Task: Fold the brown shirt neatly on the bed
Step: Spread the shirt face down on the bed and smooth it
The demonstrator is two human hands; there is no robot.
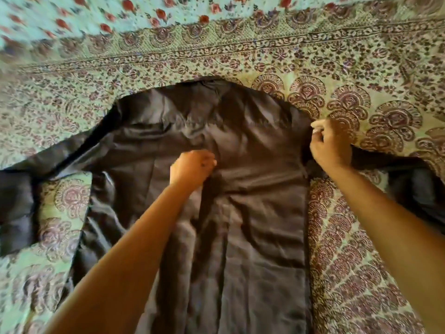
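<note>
The brown shirt (252, 145) lies spread flat on the bed, collar end away from me, wrinkled, with one sleeve running out to the left (21, 196) and the other to the right (409, 172). My left hand (192, 168) rests on the middle of the shirt with its fingers curled, pinching the cloth. My right hand (331, 145) is at the shirt's right shoulder seam, fingers closed on the fabric where the right sleeve begins. The lower hem runs out of the frame at the bottom.
The bed is covered by a pale green bedspread (168, 63) with a dark floral and paisley print and red flowers at the far side. Patterned cloth shows on both sides of the shirt.
</note>
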